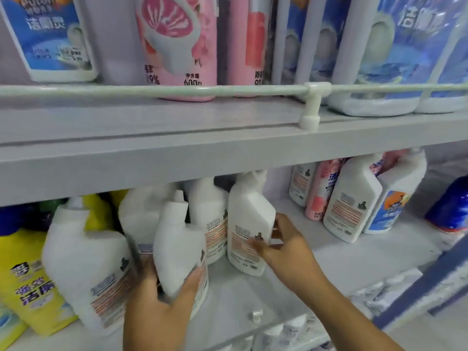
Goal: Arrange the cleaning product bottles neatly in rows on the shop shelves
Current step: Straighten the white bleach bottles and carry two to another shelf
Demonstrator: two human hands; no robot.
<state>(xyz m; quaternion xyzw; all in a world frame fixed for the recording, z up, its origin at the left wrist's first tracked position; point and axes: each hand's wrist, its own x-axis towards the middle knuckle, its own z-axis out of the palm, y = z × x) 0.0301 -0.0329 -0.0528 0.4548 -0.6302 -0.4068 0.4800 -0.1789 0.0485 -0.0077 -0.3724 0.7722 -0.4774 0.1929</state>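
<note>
White bottles (249, 224), angled necks, striped labels

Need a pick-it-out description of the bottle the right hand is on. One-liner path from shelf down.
Start at the lower shelf, under the grey shelf edge. Left of centre stands a cluster of white bottles; take the rightmost, the white bottle with its back label facing out. It alone stands apart beside the bare gap, tilted, with the right hand holding its lower right side.

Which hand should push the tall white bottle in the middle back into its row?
The right hand. It already grips that tall bottle, which stands apart from the others. The left hand is busy gripping another white bottle nearer the front.
</note>
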